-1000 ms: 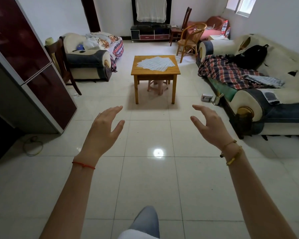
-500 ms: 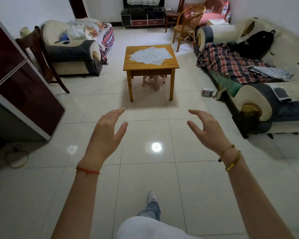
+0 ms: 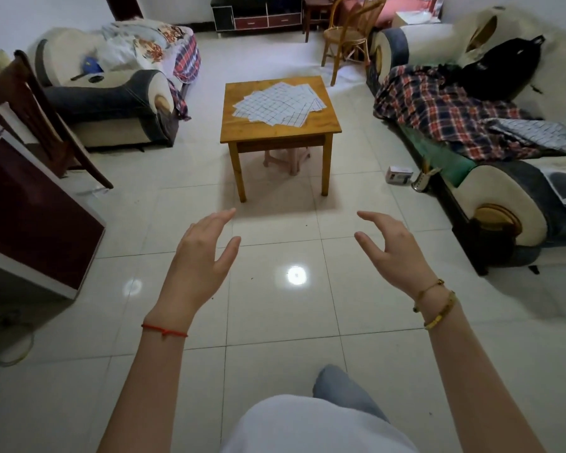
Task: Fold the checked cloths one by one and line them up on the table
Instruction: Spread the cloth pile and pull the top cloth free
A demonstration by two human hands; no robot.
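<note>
Hovering empty over the tiled floor (image 3: pixel 275 322), the left hand (image 3: pixel 200 259) and right hand (image 3: pixel 394 253) spread wide, well short of the checked cloths (image 3: pixel 278 104) heaped unfolded on the wooden desk (image 3: pixel 321 129) ahead.

home living room, sofa (image 3: pixel 504 197), armchair (image 3: pixel 111 103), wooden table (image 3: pixel 280 130), tiled floor (image 3: pixel 275 315)

One wooden tabletop (image 3: pixel 279 134) stands in the middle of the room, far ahead. On it lies one loose pile of checked cloths (image 3: pixel 279 104); they overlap too much to count. Two sofas: one far left (image 3: pixel 111 103), one along the right (image 3: pixel 504 204). Two wooden chairs: one near left (image 3: pixel 43 119), one far right (image 3: pixel 350 37). Two bare hands: left hand (image 3: pixel 200 263), right hand (image 3: pixel 394 248).
</note>
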